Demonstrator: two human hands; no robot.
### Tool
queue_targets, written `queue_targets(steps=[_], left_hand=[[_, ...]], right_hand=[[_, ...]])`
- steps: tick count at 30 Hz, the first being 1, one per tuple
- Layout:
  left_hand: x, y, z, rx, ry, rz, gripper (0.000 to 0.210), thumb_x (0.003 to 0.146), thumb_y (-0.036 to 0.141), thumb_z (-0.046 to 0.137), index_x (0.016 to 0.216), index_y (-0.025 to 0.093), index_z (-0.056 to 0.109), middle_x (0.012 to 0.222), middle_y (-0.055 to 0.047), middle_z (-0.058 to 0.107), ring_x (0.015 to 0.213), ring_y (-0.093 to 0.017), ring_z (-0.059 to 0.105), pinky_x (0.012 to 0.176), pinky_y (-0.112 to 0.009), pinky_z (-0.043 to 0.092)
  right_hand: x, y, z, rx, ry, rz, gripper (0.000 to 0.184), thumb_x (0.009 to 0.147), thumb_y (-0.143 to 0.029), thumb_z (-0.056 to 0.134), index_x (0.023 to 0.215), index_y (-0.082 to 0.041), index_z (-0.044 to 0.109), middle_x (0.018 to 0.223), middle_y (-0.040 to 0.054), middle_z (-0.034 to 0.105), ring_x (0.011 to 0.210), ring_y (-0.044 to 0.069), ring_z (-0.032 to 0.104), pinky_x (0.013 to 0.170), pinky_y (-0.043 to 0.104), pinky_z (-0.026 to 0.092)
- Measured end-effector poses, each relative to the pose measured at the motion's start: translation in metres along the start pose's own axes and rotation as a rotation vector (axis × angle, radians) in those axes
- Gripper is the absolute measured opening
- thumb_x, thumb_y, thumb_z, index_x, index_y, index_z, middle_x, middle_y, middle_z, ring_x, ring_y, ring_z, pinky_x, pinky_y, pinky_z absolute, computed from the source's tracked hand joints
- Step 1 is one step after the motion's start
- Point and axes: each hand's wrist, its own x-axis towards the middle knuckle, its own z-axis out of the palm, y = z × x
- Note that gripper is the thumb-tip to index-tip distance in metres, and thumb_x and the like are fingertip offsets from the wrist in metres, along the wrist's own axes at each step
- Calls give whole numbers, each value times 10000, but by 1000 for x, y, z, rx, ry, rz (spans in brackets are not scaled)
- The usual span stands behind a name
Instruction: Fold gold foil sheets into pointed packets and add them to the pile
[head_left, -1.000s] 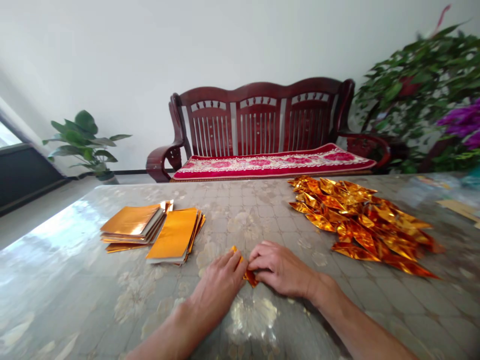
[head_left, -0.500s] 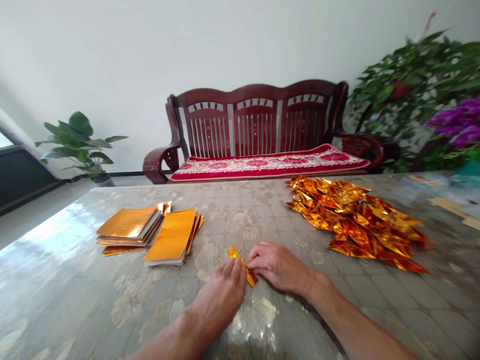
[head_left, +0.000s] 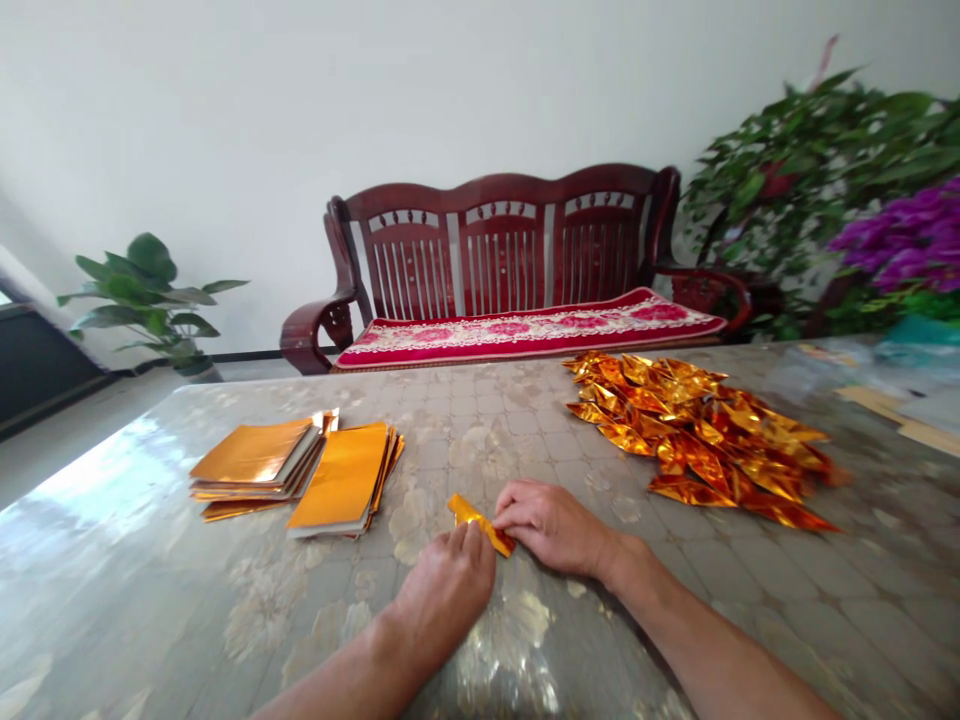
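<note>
A narrow folded strip of gold foil paper lies slantwise near the front of the table, between my two hands. My left hand has its fingers bent and pressed on the strip's near side. From the right, my right hand pinches the strip's edge between thumb and fingers. Part of the strip is hidden under the fingertips. To the left sit two stacks of flat gold foil paper, a farther stack and a nearer stack. On the right spreads a pile of folded, pointed foil pieces.
The table has a shiny patterned cover. Clear plastic bags and card pieces lie at its right end. Behind it stands a dark wooden bench with a red floral cushion. Plants and purple flowers flank it.
The strip's far end looks tilted up and more opened than before, and its angle is flatter. My fingers have shifted slightly along it. The whole view has turned a little to the right.
</note>
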Motion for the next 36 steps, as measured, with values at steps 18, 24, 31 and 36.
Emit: queue_targets(steps=[18,24,31,36], left_hand=[[5,-7,-3,-72,-54,-45,195,864,10,488,981,117,601,928,-101,662,846,-242,668,713,-348,585],[3,-7,3,-122,21,-102,178,857,20,518,949,153,591,908,-58,653,828,-211,654,721,-306,561],[7,-17,6,-520,243,-285,195,960,182,465,874,189,640,812,-18,676,736,-153,644,668,-228,467],[16,-12,10,-1272,443,-533,276,875,366,577,707,153,627,601,20,604,572,-118,555,550,-200,384]], right_hand=[[-1,-12,-8,-47,-20,-49,181,858,-148,621,985,-221,727,975,24,670,921,155,606,840,267,463],[0,-11,4,-270,44,-136,228,980,-246,480,905,-189,687,878,56,669,835,174,578,760,296,454],[2,-12,2,-64,341,-92,114,938,-247,582,964,-211,687,912,48,702,858,172,619,797,310,479],[6,-18,1,189,605,128,207,822,-238,717,1028,-236,701,973,41,724,934,200,646,868,340,501]])
